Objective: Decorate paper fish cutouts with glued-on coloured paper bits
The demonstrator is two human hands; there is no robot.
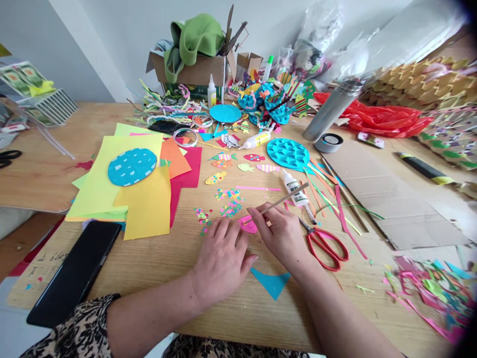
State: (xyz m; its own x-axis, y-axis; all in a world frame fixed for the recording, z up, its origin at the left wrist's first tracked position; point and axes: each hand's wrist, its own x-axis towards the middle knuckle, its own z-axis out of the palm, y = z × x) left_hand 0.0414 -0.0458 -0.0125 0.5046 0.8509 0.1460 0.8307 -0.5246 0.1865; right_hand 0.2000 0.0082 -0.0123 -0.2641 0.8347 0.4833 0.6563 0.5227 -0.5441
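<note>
The right hand (281, 236) has its grip closed around a thin wooden stick (285, 198), pinched at a slant above a pink paper cutout (249, 226). The cutout lies on the wooden counter (223, 323) between both hands; the left hand (222, 256), grip loose and palm down, touches its edge with the fingertips. Red-handled scissors (321, 249) lie near the right hand, confetti (228, 203) just beyond the left.

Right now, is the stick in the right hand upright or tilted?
Tilted: the stick slants up rightward from the right hand, its other end over the pink paper.
</note>
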